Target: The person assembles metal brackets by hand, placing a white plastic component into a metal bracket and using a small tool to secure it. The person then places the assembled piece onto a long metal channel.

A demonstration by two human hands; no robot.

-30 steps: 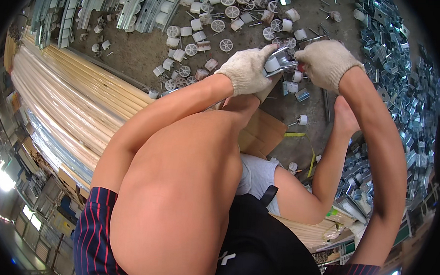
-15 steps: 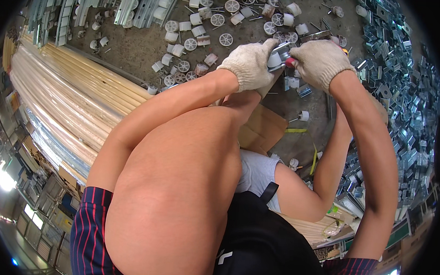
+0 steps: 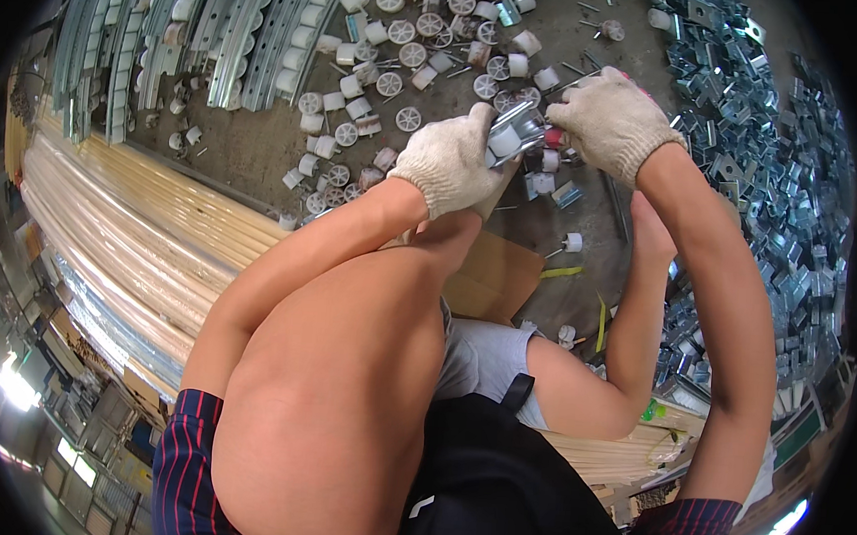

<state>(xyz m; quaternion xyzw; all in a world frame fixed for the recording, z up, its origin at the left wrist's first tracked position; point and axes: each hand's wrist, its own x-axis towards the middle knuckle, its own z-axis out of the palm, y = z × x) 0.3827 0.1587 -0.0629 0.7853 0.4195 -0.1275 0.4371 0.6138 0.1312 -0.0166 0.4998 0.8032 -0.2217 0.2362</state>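
My left hand, in a pale knitted glove, is closed around the near end of a shiny metal bracket with a white roller in it. Also gloved, my right hand is closed on a red-ended tool at the bracket's far side. Most of that tool is hidden inside the glove, so its kind does not show. Both hands are held together over my bent leg, above the floor. Beyond them lie loose white rollers, some with spokes, among thin metal pins.
A big heap of small metal brackets spreads along the right. At the far left stand perforated metal rails holding white rollers. Long plastic-wrapped tubes lie at left. Flat cardboard is under my legs, beside a yellow strap.
Both hands have moved slightly left and the left one a little nearer, still holding the bracket and red-ended tool. My view has shifted, bringing more of the far rails into sight.
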